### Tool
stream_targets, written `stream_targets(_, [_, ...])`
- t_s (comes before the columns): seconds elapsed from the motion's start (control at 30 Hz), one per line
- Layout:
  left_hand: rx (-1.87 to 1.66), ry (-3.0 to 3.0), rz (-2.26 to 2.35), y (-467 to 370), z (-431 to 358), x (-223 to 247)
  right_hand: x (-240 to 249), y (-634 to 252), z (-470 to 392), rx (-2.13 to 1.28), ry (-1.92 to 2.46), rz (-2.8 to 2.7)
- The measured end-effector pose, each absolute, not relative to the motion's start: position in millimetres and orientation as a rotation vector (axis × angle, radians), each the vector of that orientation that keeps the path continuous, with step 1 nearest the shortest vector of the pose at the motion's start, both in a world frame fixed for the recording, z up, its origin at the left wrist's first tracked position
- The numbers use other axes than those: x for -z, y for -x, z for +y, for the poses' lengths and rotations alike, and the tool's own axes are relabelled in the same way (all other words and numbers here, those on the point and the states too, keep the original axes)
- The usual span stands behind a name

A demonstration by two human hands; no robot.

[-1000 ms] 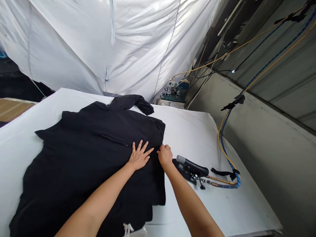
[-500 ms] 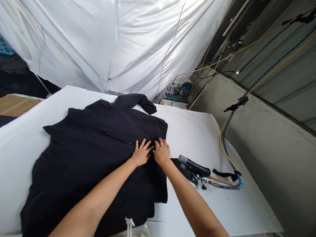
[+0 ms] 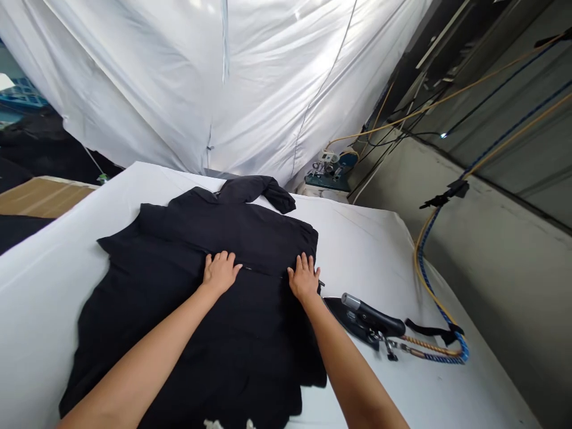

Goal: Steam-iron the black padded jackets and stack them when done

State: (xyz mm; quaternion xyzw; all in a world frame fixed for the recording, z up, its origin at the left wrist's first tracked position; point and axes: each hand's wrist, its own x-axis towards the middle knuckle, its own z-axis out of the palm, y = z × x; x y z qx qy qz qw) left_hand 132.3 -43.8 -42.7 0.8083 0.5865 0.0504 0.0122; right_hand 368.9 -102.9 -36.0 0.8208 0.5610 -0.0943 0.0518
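A black jacket (image 3: 250, 322) lies spread over the white-covered table, with one sleeve (image 3: 250, 188) folded toward the far side. Across its middle runs a zipper (image 3: 261, 272). My left hand (image 3: 220, 273) rests palm down on the cloth beside the zipper, fingers fairly straight. Near the jacket's right edge, my right hand (image 3: 304, 278) also presses flat, its fingers stretched out. A small dark zipper end pokes out just right of that hand. To the right of my right forearm an iron (image 3: 364, 319) with a black handle sits on the table.
The iron's blue and yellow hoses (image 3: 424, 250) rise to the upper right. A white sheet (image 3: 277, 89) hangs behind the white table (image 3: 357, 250). Beyond the far corner stands a small green machine (image 3: 328, 173). A cardboard piece (image 3: 44, 199) lies at the left.
My hands have moved apart: the left slid left along the zipper, while the right stays near the jacket's right edge. The whole view has shifted slightly.
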Motion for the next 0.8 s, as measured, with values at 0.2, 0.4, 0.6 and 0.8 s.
stream_targets(0.2, [-0.142, -2.531, 1.673, -133.3, -15.5, 31.7, 22.5, -369.7, -69.9, 0.161, -2.607, 1.766])
stream_targets(0.4, [-0.119, -2.194, 1.933, -121.7, -7.1, 62.3, 38.6, -392.5, -44.6, 0.231, -2.597, 1.702])
stream_targets(0.6, [-0.115, -2.226, 1.991, -122.5, -9.4, 75.8, 63.7, -408.6, -30.0, 0.322, -2.613, 1.645])
stream_targets(0.8, [-0.105, -2.246, 2.007, -123.7, -10.8, 66.0, 26.8, -420.7, -40.6, 0.578, -2.519, 1.677])
